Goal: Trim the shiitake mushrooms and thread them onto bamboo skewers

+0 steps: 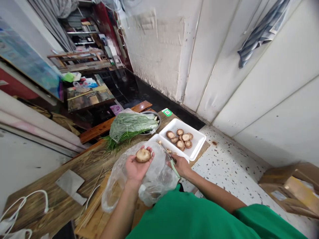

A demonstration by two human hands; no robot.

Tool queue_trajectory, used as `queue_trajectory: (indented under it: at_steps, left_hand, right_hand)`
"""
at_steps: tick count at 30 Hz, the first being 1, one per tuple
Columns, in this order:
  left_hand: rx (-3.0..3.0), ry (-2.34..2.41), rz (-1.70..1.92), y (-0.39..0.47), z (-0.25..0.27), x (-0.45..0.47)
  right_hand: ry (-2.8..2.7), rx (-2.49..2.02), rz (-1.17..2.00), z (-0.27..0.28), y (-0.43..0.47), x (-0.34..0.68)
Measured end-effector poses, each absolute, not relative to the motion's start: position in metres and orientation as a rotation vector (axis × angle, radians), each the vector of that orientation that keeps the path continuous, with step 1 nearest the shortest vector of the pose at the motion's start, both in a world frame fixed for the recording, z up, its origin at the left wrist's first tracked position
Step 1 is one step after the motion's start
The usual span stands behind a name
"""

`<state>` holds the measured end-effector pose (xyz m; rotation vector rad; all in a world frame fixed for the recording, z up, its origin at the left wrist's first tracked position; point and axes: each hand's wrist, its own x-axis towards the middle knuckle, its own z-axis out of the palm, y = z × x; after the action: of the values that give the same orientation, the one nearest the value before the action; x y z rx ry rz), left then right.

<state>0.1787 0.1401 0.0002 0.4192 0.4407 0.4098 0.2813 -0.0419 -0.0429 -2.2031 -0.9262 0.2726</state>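
Green sleeves fill the bottom of the head view, and both forearms reach forward from them over the worktop (57, 199). Left hand (136, 167) is turned palm up, and a mushroom (143, 155) lies cap-up on its fingers (148, 150), which curl loosely round the cap's far edge without pinching; the thumb rests at the near side. Just right of that hand and a little lower, the right hand (181, 165) is closed on a knife (171, 162) with a pale green handle; its thin blade points up and leftward, toward the mushroom, though the tip is hard to make out against the tray behind. So the mushroom sits to the left of the right fingers and slightly beyond them, near but apart, and the blade's long axis runs roughly along that line. The stem cannot be seen from this side.

Under both hands hangs a clear bag (149, 186), slack and crumpled. Beyond the right fingers stands a white tray (199, 146) holding more mushrooms. Beyond the left fingers lies a bundle of greens (129, 127) in plastic. Well to the left of the left wrist a cleaver (71, 186) lies flat on the wood.
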Motion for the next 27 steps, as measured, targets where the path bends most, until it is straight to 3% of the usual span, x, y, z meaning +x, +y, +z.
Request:
queue_trajectory:
  at_steps: [5, 17, 27]
  left_hand:
    - [0.532, 0.497, 0.456, 0.135, -0.002, 0.203]
    - [0.578, 0.376, 0.640, 0.106, -0.001, 0.221]
    - [0.587, 0.499, 0.529, 0.098, 0.006, 0.224]
  right_hand:
    - [-1.162, -2.314, 0.032, -0.016, -0.057, 0.270]
    - [-1.252, -2.496, 0.202, 0.002, -0.060, 0.261]
    - [-1.366, -2.664, 0.224, 0.031, -0.070, 0.270]
